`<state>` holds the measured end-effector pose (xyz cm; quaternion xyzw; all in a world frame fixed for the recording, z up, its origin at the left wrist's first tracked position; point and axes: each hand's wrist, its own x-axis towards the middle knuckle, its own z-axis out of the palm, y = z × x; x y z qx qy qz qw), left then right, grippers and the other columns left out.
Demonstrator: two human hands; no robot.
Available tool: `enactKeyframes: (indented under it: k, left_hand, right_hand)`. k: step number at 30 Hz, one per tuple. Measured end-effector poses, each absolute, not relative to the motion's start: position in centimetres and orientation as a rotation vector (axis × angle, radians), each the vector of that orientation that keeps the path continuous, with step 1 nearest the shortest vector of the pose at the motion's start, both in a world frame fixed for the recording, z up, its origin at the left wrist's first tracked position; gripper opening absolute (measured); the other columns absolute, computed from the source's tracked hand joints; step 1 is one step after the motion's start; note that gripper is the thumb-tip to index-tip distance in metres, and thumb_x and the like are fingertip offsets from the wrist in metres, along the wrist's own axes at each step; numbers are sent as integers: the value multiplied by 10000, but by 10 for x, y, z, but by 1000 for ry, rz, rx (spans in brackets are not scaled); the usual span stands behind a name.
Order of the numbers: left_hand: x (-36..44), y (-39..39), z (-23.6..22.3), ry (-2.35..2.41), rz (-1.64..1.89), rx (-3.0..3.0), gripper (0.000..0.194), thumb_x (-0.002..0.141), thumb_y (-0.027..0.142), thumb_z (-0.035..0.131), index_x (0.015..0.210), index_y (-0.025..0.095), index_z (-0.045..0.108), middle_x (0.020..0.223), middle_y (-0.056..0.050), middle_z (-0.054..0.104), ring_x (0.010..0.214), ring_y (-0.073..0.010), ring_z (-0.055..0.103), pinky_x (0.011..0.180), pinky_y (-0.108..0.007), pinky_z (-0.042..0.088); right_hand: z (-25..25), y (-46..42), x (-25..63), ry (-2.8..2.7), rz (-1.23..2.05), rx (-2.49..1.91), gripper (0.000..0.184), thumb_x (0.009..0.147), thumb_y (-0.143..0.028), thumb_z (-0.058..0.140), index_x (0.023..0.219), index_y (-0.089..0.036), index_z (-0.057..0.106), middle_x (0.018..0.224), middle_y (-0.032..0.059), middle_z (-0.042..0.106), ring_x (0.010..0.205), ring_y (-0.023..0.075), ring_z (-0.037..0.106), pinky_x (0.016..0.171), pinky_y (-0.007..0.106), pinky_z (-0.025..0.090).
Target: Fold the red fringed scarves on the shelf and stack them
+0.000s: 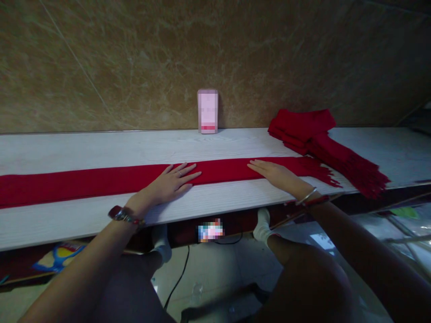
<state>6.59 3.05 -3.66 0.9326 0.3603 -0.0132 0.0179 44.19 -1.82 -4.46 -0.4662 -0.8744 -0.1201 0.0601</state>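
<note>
A long red scarf (87,183) lies flat in a narrow strip along the white wooden tabletop (215,197). Its left end runs out of view, and its fringed end reaches the right side. My left hand (171,181) rests on the strip with fingers spread, a ring on one of them. Further right, my right hand (272,174) lies flat on the same scarf, fingers stretched out and close together. Behind the fringe, a second red scarf (303,125) sits in a loose folded pile, its fringe hanging over the front edge.
A phone (208,111) with a blurred screen leans upright against the brown marbled wall (134,67). Below the table edge are a blurred screen (210,231), a black cable (182,273), a blue and yellow packet (62,256) and my feet.
</note>
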Motion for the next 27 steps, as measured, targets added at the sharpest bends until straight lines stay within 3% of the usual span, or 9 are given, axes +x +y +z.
enactKeyframes:
  k: [10, 16, 21, 27]
  left_hand:
    - [53, 32, -33, 1130, -52, 2872, 525, 946, 494, 183, 1407, 321, 365, 1529, -4, 265, 1393, -267, 239, 1102, -517, 215]
    - [91, 31, -15, 1229, -59, 2862, 594, 933, 572, 175, 1344, 265, 474, 1468, -75, 387, 1369, -295, 289, 1072, -546, 252]
    - [164, 35, -10, 969, 57, 2962, 572, 948, 543, 209, 1443, 269, 293, 1546, -48, 211, 1418, -266, 153, 1112, -485, 196]
    - [180, 40, -33, 849, -12, 2959, 544, 954, 508, 235, 1440, 269, 285, 1541, -35, 217, 1414, -249, 175, 1120, -474, 177]
  right_hand:
    - [-37, -29, 465, -2630, -254, -1510, 597, 822, 24, 278, 1355, -170, 466, 1389, 97, 494, 1275, 183, 447, 1052, 386, 401]
    - [-35, -39, 491, -2576, -246, -1612, 556, 857, -24, 272, 1354, -174, 470, 1390, 84, 495, 1271, 179, 450, 1059, 376, 390]
    - [-35, -41, 494, -2584, -257, -1641, 531, 888, -67, 263, 1374, -182, 443, 1394, 91, 490, 1274, 187, 446, 1057, 391, 392]
    - [-37, -50, 523, -2573, -283, -1727, 561, 863, -66, 270, 1390, -191, 417, 1409, 73, 479, 1274, 181, 448, 1052, 372, 399]
